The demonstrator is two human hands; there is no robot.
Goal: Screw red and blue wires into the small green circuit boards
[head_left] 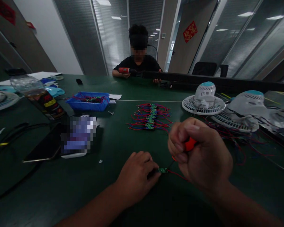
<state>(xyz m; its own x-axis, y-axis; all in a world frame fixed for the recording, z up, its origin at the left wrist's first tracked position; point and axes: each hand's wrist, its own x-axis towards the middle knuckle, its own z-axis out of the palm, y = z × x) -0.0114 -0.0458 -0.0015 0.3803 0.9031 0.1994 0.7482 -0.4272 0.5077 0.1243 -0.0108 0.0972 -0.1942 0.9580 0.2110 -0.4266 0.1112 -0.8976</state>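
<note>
My left hand (138, 175) rests low over the table, thumb and fingers pinching the end of a small green circuit board (163, 170). A red wire and a dark line run from the board toward my right hand (200, 154). That hand is closed in a fist around an orange-handled tool (190, 144); its kind cannot be made out, as the fingers cover most of it. Beyond both hands, several similar circuit boards (150, 119) lie in a column with red and blue wires spread to both sides.
A blue bin (87, 106) holds wired boards at left. Nearer are a bottle (44, 99), a black phone (44, 146) and black cables (11, 132). White vented housings (204, 97) stand at right. Across the green table, a person (138, 60) holds a red-and-black tool (124, 70).
</note>
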